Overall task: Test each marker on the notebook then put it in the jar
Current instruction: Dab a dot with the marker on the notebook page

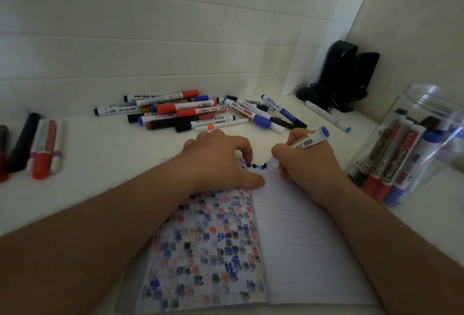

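Two bare forearms, no sleeves; left hand (pixel 218 161), right hand (pixel 308 164) ungloved.

2 black speakers (pixel 347 73) (cables bunched at their base) in the corner of the white counter (pixel 105 164)

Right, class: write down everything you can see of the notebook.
The notebook lies open and flat on the white table. Its left page is covered with small blotches in blue, black, red and yellow; its right page is lined paper, nearly blank but for a short row of blue marks at the top. The left hand presses on the left page's top. The right hand rests on the right page, holding a marker with its tip at those marks.
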